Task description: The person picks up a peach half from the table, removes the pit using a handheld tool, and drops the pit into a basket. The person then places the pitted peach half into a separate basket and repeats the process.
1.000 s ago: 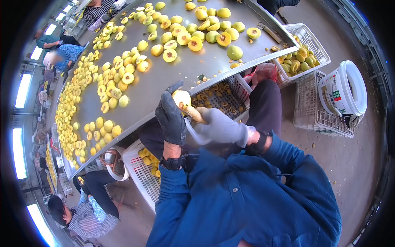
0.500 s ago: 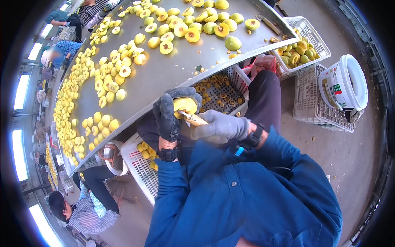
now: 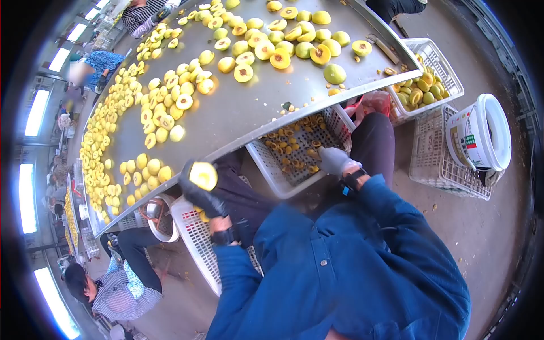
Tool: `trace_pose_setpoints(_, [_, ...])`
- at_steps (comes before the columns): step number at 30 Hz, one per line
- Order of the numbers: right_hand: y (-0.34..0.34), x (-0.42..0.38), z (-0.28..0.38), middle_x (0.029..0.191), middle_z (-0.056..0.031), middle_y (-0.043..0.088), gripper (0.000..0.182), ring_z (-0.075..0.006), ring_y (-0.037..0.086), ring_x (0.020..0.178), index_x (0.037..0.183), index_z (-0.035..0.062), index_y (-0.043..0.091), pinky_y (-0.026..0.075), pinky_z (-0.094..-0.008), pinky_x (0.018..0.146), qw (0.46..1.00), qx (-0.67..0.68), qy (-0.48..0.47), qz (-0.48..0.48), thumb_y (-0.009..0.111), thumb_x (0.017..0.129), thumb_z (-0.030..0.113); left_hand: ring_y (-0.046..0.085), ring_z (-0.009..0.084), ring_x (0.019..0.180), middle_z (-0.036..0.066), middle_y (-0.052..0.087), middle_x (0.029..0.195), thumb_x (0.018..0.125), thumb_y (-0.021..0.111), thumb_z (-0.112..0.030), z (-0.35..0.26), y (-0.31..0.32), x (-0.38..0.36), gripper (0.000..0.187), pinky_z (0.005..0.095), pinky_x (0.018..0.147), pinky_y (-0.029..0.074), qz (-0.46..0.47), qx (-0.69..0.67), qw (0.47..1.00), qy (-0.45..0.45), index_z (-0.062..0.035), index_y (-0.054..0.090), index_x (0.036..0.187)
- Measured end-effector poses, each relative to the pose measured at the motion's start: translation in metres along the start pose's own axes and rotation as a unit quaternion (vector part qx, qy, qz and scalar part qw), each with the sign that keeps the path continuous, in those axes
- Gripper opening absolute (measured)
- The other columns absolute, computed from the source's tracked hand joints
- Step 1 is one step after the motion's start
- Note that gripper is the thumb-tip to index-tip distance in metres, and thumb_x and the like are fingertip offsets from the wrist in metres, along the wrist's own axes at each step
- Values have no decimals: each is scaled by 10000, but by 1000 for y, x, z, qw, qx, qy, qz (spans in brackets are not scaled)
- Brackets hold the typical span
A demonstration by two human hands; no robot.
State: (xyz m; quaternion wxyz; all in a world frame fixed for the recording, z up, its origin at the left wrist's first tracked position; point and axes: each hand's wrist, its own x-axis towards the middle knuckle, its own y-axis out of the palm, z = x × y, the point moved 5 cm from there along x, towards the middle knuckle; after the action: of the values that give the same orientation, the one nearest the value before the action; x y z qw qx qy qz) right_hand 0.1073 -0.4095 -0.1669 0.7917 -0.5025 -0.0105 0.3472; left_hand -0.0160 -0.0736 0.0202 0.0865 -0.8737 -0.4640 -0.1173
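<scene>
My left hand (image 3: 199, 195), in a dark glove, is closed around a yellow peach half (image 3: 203, 175) beside the table's front edge. Its pale cut face is turned up. In a grey glove, my right hand (image 3: 334, 161) is closed over the black crate (image 3: 294, 161) of pits below the table. A tan piece at its fingertips looks like the handle of the pitting knife (image 3: 315, 153); the blade cannot be made out. Several peach pits and scraps (image 3: 286, 144) lie in that crate. Halved peaches (image 3: 258, 45) are spread over the metal table (image 3: 238, 107).
A white crate (image 3: 192, 235) with peach pieces stands by my left leg. At the table's right end sits a crate of peaches (image 3: 422, 93), with a white bucket (image 3: 479, 133) on another crate nearby. A knife (image 3: 385, 50) lies on the table. Other people (image 3: 122, 289) sit at left.
My hands have moved apart. The left has gone left and down with the peach half, its cut face now showing. The right has moved right, over the pit crate.
</scene>
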Motion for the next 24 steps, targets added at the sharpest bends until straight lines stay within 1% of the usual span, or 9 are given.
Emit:
trace_pose_setpoints(1, [-4,-2,0,794,-233,661,273,-394,668,750,953,7,576,526,-475,641,999,33,4,-21,631,840,250,624,256,982,142,654,1076,1009,422,-259,18,-39,12,372,375,883,517,-42,152,985,73,17,656,1093])
trace_pose_setpoints(3, [-6,-3,-3,774,-238,657,272,-403,665,735,950,3,575,524,-478,644,995,83,4,-62,631,840,246,597,294,1078,163,649,1146,1005,466,-267,23,-73,26,386,385,977,440,-3,367,924,103,43,622,1173])
trace_pose_setpoints(5, [-1,-2,-4,747,-238,652,269,-411,661,713,954,1,576,521,-481,644,988,119,-6,-98,631,840,239,613,326,1060,199,648,1148,966,546,-226,21,-66,52,339,405,933,468,6,433,878,203,28,618,1179])
trace_pose_setpoints(6, [-10,-6,4,836,-245,670,305,-409,663,833,1013,15,582,517,-492,756,993,110,36,-30,622,848,268,610,324,1073,195,648,1159,963,549,-225,14,-39,62,337,407,947,460,27,412,886,211,16,618,1188])
trace_pose_setpoints(10, [-11,-17,19,743,-231,655,315,-415,656,732,1026,12,562,516,-498,669,992,118,4,-42,611,856,273,612,318,1076,149,659,1166,938,576,-232,18,120,115,336,415,960,457,169,337,885,271,-34,623,1205])
trace_pose_setpoints(14, [-23,-40,32,672,-201,634,293,-397,653,674,999,53,545,510,-502,613,993,99,5,-60,632,851,291,507,374,1232,244,540,1317,863,660,-347,74,252,145,677,447,1040,394,282,392,850,209,-39,419,1415])
trace_pose_setpoints(17, [-46,-58,46,659,-173,631,264,-381,653,648,973,80,535,507,-501,577,992,112,-3,-54,627,865,303,557,357,1176,228,583,1259,826,713,-296,104,291,141,670,440,1012,429,325,331,866,188,-18,450,1376])
trace_pose_setpoints(21, [-100,-57,68,765,-175,661,332,-360,678,703,1109,82,556,539,-421,615,919,305,-101,-229,691,856,249,606,289,1109,187,630,1190,795,754,-210,85,271,111,587,378,975,466,412,205,885,64,-9,531,1299])
trace_pose_setpoints(24, [-140,-29,84,840,-179,672,359,-318,692,757,1145,59,563,536,-372,648,864,398,-30,-306,700,859,228,608,220,1079,141,644,1164,800,752,-151,27,234,61,518,339,961,474,463,123,878,-21,-5,568,1262])
